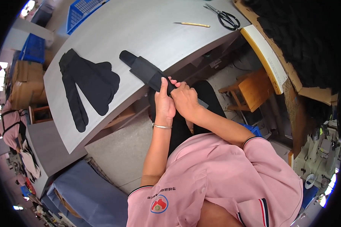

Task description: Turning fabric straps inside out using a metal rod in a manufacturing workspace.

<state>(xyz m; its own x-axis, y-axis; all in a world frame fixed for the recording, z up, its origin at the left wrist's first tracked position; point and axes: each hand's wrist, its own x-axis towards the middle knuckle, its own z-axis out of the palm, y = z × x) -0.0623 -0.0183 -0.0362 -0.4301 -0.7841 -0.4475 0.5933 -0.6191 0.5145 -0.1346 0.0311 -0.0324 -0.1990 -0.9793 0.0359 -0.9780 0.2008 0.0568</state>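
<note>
Close to the table's front edge, both my hands grip the near end of a long black fabric piece (146,70). Its rounded far end lies over the table, and a wider band wraps its middle. My left hand (165,101) is closed around it with the thumb along the top. Beside it, my right hand (186,100) has its fingers curled at the same end, hiding what they pinch. To the left, a fanned bundle of similar black fabric pieces (94,80) lies flat on the grey-white table (134,30).
Black-handled scissors (228,19) and a thin tool with a wooden handle (195,25) lie at the far right of the table. A blue basket (79,17) stands beyond it. A wooden stool (250,90) and a white-topped board (267,60) are to the right; blue-grey cloth (89,193) is lower left.
</note>
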